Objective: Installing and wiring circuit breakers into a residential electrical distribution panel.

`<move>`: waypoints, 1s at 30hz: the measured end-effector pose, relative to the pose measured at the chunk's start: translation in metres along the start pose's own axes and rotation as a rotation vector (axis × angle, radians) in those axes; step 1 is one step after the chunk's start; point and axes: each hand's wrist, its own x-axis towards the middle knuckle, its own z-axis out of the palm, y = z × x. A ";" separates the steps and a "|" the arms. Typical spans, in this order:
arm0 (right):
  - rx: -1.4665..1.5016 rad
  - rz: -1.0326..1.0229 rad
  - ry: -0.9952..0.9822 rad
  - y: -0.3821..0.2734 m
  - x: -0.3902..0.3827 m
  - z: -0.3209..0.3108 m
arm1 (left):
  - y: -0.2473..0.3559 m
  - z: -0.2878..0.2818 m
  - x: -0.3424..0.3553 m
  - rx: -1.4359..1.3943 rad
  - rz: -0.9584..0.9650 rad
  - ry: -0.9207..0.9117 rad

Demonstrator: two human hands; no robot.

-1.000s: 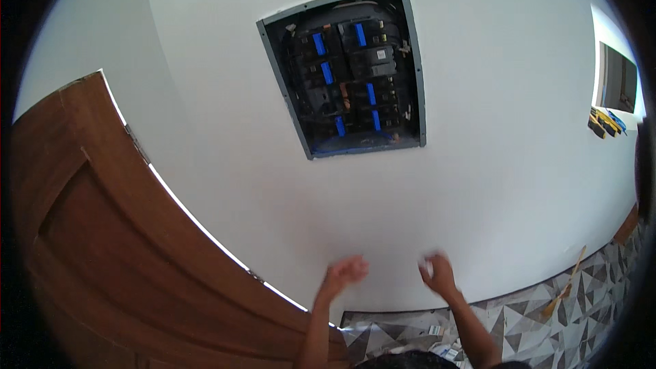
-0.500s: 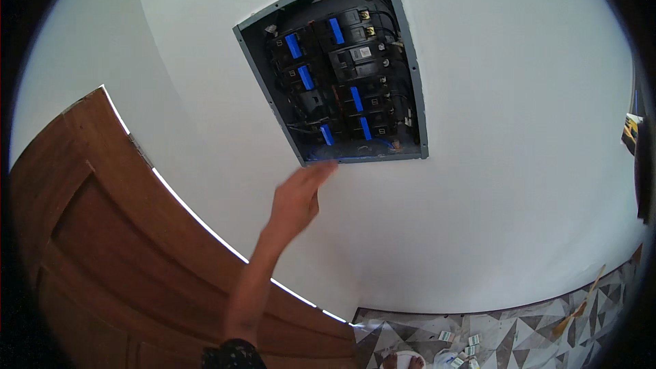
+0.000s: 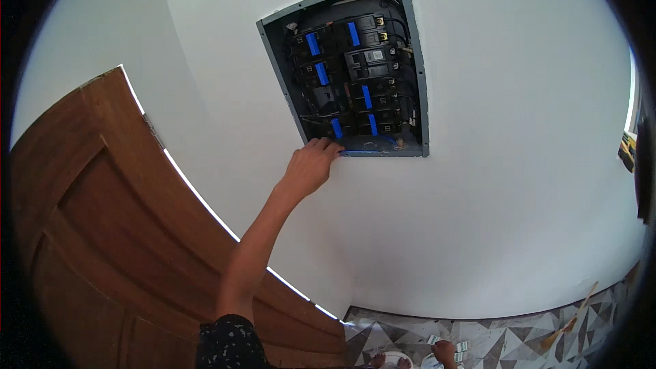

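Observation:
An open grey electrical panel box [image 3: 424,109] is set in the white wall. Inside it stand black circuit breakers [image 3: 369,55] with blue handles. My left hand [image 3: 311,166] reaches up to the box's lower left corner, fingers bent over the bottom rim. The fingertips are partly hidden, and I cannot make out what is between them. Beside them a blue strip or wire [image 3: 359,153] runs along the bottom rim. Low in the view, my right hand [image 3: 444,352] appears as a small closed fist. Anything in it is hidden.
A brown panelled wooden door [image 3: 116,212] fills the left side. Below, small white-and-green boxes [image 3: 460,346] lie on the patterned tile floor [image 3: 506,342]. Bare toes [image 3: 403,363] show on a white surface. A broom [image 3: 560,333] lies at the lower right.
My left hand has moved up from just under the box and its fingers now bend over the rim. My right hand has come into view at the bottom. The view has shifted slightly.

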 end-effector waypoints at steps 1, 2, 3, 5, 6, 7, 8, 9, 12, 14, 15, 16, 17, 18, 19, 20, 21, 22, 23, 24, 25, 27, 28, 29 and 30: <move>-0.015 0.013 -0.017 -0.005 0.000 -0.003 | -0.005 -0.001 -0.003 0.003 -0.009 0.002; -0.020 0.007 -0.019 -0.008 -0.001 -0.007 | -0.012 -0.002 -0.007 0.077 0.026 0.022; 0.020 -0.089 -0.075 -0.007 -0.007 -0.017 | -0.014 -0.001 -0.006 0.140 0.069 0.046; 0.052 -0.175 -0.123 -0.004 -0.012 -0.028 | -0.015 0.002 -0.002 0.184 0.096 0.064; -0.100 -0.148 -0.131 0.006 -0.011 -0.022 | -0.015 0.005 0.001 0.239 0.123 0.075; -0.252 -0.118 -0.140 0.009 -0.013 -0.025 | -0.014 0.007 0.004 0.225 0.125 0.083; 0.064 -0.193 -0.160 -0.050 -0.018 -0.049 | -0.031 0.000 -0.015 0.296 0.083 0.008; 0.055 -0.184 -0.147 -0.053 -0.017 -0.054 | -0.028 -0.001 -0.008 0.310 0.081 -0.025; -0.028 -0.065 -0.304 -0.076 -0.013 -0.071 | -0.029 -0.011 -0.008 0.284 0.165 0.022; 0.016 -0.064 -0.154 -0.061 -0.015 -0.056 | -0.029 -0.007 0.000 0.289 0.193 -0.035; 0.069 -0.081 -0.007 -0.051 -0.011 -0.044 | -0.030 -0.004 0.006 0.314 0.220 -0.095; -0.032 -0.012 -0.092 -0.055 -0.006 -0.043 | -0.028 -0.010 0.007 0.312 0.220 -0.090; -0.035 -0.010 -0.088 -0.058 -0.004 -0.045 | -0.027 -0.016 0.007 0.340 0.243 -0.086; -0.072 -0.050 -0.119 -0.059 0.000 -0.045 | -0.028 -0.019 0.009 0.367 0.262 -0.091; -0.108 -0.089 -0.152 -0.061 0.002 -0.046 | -0.026 -0.023 0.012 0.361 0.259 -0.098; -0.072 -0.095 -0.122 -0.065 0.005 -0.043 | -0.024 -0.027 0.016 0.420 0.250 -0.170; -0.075 -0.094 -0.128 -0.069 0.009 -0.044 | -0.024 -0.029 0.020 0.482 0.241 -0.242; -0.070 -0.174 -0.126 -0.073 0.011 -0.046 | -0.027 -0.027 0.022 0.478 0.235 -0.248; -0.066 -0.255 -0.122 -0.078 0.013 -0.048 | -0.030 -0.025 0.023 0.473 0.296 -0.202; 0.112 -0.099 -0.103 -0.088 0.011 -0.050 | -0.033 -0.024 0.024 0.469 0.356 -0.156; 0.105 -0.096 -0.103 -0.092 0.014 -0.052 | -0.031 -0.024 0.026 0.463 0.352 -0.154; 0.057 -0.260 -0.070 -0.101 0.024 -0.058 | -0.027 -0.025 0.032 0.517 0.410 -0.181; 0.051 -0.235 -0.011 -0.114 0.030 -0.066 | -0.029 -0.022 0.031 0.514 0.401 -0.182; 0.043 -0.212 0.050 -0.128 0.040 -0.075 | -0.031 -0.020 0.030 0.513 0.401 -0.189; 0.135 -0.246 0.116 -0.160 0.049 -0.094 | -0.035 -0.020 0.026 0.518 0.398 -0.204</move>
